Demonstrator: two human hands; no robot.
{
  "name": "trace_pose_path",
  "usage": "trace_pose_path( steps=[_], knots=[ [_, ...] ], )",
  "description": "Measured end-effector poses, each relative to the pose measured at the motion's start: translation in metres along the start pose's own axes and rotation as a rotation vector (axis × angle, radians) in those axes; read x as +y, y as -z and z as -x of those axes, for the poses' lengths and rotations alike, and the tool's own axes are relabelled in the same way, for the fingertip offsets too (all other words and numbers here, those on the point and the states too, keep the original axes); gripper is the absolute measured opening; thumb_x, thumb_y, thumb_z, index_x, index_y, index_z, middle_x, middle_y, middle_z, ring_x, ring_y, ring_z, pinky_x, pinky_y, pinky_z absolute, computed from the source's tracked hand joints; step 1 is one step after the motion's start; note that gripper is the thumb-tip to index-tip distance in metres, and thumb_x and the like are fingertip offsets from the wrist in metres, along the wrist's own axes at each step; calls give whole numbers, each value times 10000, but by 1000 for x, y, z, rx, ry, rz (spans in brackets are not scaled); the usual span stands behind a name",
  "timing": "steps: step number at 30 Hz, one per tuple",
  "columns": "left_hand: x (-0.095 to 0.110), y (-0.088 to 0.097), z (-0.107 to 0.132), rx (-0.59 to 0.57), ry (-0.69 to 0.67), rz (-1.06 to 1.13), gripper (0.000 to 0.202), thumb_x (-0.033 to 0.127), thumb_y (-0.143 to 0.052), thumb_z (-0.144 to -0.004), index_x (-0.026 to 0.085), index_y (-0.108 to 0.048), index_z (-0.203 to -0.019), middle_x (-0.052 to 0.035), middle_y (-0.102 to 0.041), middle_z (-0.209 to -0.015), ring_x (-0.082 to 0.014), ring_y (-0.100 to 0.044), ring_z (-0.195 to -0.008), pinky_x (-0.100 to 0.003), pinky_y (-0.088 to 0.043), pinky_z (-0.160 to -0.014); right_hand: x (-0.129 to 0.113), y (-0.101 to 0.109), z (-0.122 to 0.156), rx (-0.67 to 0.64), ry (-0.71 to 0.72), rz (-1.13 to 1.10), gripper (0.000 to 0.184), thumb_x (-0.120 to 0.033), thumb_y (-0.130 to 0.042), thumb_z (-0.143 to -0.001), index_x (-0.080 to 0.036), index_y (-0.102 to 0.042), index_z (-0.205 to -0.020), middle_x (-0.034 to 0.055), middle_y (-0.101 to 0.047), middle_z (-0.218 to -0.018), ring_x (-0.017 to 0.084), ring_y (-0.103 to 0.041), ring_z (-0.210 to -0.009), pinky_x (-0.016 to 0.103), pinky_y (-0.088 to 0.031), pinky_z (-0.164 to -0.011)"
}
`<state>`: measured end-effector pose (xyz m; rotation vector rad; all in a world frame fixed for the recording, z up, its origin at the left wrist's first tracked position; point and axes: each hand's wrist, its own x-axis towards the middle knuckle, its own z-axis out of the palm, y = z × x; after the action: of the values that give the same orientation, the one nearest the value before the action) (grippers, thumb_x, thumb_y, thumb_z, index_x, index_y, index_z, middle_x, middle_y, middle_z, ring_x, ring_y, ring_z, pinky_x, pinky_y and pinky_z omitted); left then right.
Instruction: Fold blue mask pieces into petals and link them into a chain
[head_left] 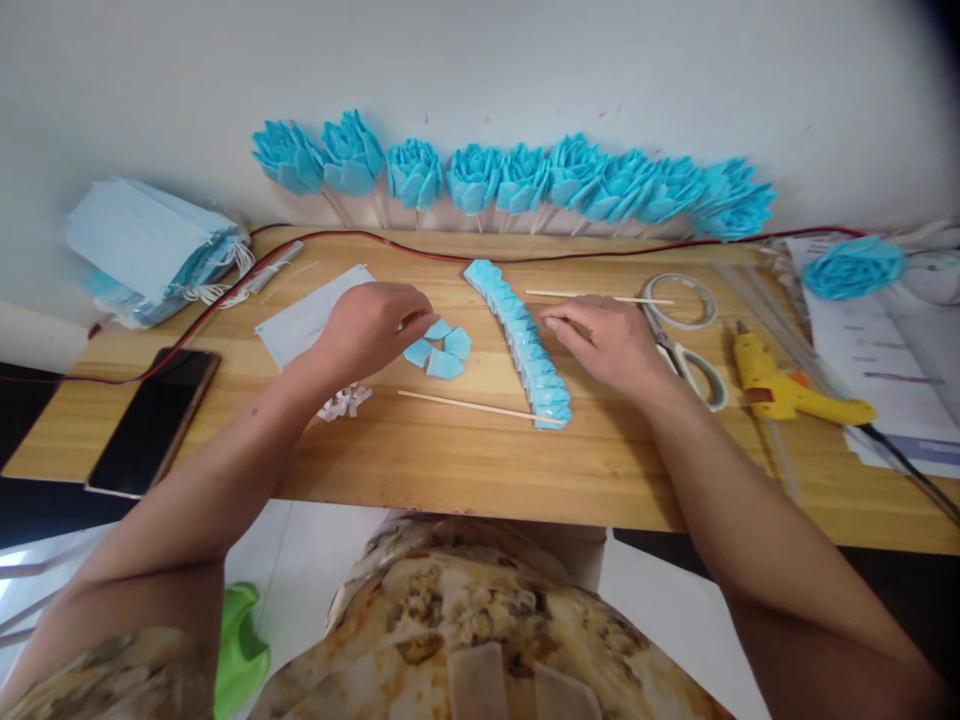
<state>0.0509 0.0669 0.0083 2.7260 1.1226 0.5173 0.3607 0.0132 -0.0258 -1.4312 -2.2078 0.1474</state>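
My left hand (379,320) hovers over a small group of cut blue petals (448,365), its fingers bent into a pinch. A bit of blue shows by its fingertips, but I cannot tell whether it is held. To the right lies a long curved row of overlapping blue petals (525,340). Just right of that row is my right hand (604,340), thumb and forefinger pressed together; anything between them is too small to see. One wooden stick (465,403) rests with its tip on the row's near end. Another stick (555,294) lies beyond my right hand.
Blue flowers on sticks (476,178) line the wall. Scissors (701,375), a tape roll (712,303) and a yellow glue gun (795,390) lie right. Left are a phone (154,420), a stack of face masks (142,240), a flat sheet (307,325) and white scraps (346,402).
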Motion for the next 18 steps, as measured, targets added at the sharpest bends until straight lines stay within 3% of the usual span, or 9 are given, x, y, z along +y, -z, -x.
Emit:
trace_pose_path(
  steps=[4,8,14,18],
  knots=[
    [8,-1,-3,-35,21,13,341,358,-510,-956,156,-696,-754,-61,-688,-726,-166,-561,-642,-290,-317,-604,0,0,1,6,7,3,281,-341,-504,-987,-223,-759,-1004,68,-789,-1018,247,-721,-929,370,-498,-807],
    [23,-7,-7,-143,-5,-12,286,371,-557,-939,159,-724,-845,-67,-723,-807,-192,-622,-734,-296,-359,-644,0,0,0,8,2,15,280,-331,-506,-985,-225,-762,-1027,66,-787,-1011,238,-714,-925,357,-486,-810],
    [50,-24,-10,-306,70,-309,282,379,-582,-922,137,-706,-996,-125,-728,-947,-287,-658,-919,-353,-413,-716,-2,2,0,14,-8,16,275,-319,-515,-979,-217,-766,-1023,68,-789,-1007,239,-714,-918,351,-483,-803],
    [56,-33,-10,-305,89,-368,231,296,-538,-916,139,-704,-956,-142,-722,-924,-290,-655,-898,-358,-405,-704,-2,2,0,7,-15,-24,276,-331,-516,-979,-219,-764,-1027,71,-791,-1022,242,-722,-930,356,-495,-811]
  ],
)
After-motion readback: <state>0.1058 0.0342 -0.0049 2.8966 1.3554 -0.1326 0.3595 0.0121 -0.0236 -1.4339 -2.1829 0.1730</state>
